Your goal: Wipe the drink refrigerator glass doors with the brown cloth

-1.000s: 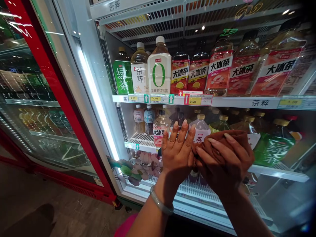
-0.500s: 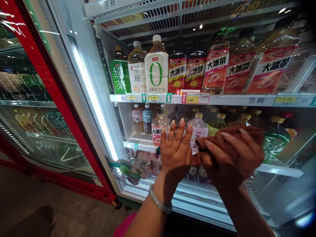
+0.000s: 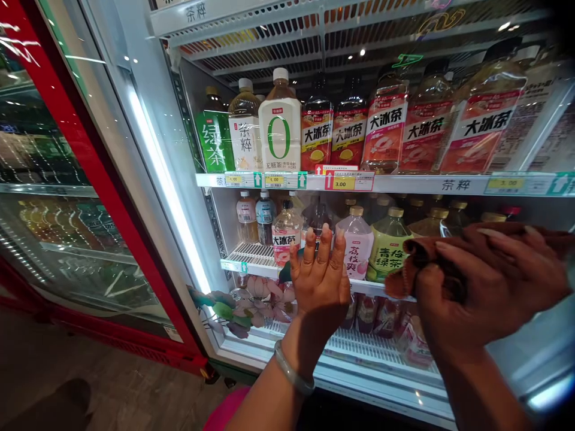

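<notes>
My left hand (image 3: 318,276) is raised with its fingers spread, apparently flat against the glass door of a drinks fridge. A pale bangle circles that wrist. Further right, my right hand (image 3: 480,287) grips a brown cloth (image 3: 411,263), bunched under its fingers and held up at the glass. Whether the cloth touches the glass along its full length I cannot tell. Behind the hands are a pink-labelled bottle (image 3: 358,248) and a green-labelled bottle (image 3: 390,251) on the middle shelf. Flower decals (image 3: 256,299) show low on the left of the door.
Large tea bottles (image 3: 281,131) line the upper shelf, with price tags (image 3: 341,181) along its edge. To the left stands another fridge with a red frame (image 3: 103,179). Below it lies the dark floor (image 3: 148,389). A bright light strip (image 3: 166,185) runs down the fridge's left side.
My right hand has moved right with the brown cloth, away from my left hand, uncovering the green-labelled bottle. The left hand stays nearly in place. The view has shifted slightly.
</notes>
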A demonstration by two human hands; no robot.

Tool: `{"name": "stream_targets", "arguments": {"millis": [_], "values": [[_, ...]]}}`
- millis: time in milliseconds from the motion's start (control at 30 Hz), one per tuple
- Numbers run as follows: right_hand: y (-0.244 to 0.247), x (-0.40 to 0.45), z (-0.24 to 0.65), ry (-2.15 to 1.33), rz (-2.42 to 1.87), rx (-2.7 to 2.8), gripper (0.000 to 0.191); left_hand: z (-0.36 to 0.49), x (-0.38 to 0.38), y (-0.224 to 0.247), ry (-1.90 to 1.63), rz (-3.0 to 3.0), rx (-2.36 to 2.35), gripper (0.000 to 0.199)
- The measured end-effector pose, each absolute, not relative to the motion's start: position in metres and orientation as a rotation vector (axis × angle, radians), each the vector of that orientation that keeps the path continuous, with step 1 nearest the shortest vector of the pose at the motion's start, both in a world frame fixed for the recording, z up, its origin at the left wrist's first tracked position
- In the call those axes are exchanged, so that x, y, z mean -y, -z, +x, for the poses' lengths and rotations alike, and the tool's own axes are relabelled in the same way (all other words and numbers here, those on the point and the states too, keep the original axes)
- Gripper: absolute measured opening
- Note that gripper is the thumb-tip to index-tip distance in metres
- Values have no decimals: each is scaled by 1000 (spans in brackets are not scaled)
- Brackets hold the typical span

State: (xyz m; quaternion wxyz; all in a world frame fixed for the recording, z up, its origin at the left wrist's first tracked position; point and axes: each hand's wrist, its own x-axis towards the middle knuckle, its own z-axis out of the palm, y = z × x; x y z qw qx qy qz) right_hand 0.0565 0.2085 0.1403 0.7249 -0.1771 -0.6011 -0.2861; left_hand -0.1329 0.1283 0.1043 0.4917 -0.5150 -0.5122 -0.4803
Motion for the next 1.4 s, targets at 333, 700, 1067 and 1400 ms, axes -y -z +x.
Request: {"name": "stream_targets", "arguments": {"millis": [333,700,1067,1400], "values": [[-124,-179,22,600,-183,1633,28,-135,-125,-107,1131,-1271,1234,70],[-126,-194,39,611,-362,1384,36,-134,-126,-105,1151,-1261,1244,69],[-134,-196,48,602,-226,1524,31,-135,-124,-106,1131,-1269,1238,72],[-118,-184,22,614,-275,1475,24,-134,-126,-101,1092,-1294,1213,69]]}}
